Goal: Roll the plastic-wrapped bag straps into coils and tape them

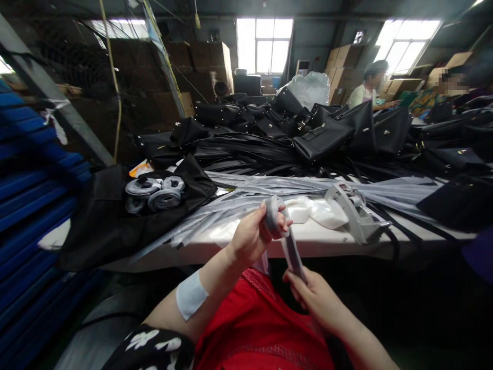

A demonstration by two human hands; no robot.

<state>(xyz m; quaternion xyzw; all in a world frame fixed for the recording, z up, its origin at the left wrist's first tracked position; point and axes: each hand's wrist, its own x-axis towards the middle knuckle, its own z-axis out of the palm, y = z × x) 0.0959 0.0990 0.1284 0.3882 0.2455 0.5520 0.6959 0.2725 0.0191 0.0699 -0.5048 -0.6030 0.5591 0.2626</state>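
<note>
A plastic-wrapped strap (274,220) is wound into a small coil, and my left hand (252,228) grips it with the fingers through and around it. From the coil the loose length runs down to my right hand (310,293), whose thumb and fingers are closed on it near my lap. Several finished-looking coils of wrapped strap (165,199) sit on a black bag (103,216) to the left. Many flat straps in clear plastic (246,185) lie across the white table (239,249) beyond my hands.
A tape dispenser (352,210) and white plastic bags (319,211) are right of centre. Black bags (323,136) and black straps (246,146) pile up behind. Blue stacked panels (34,205) stand at left. Two people (370,87) are at the far right, near cartons (210,56).
</note>
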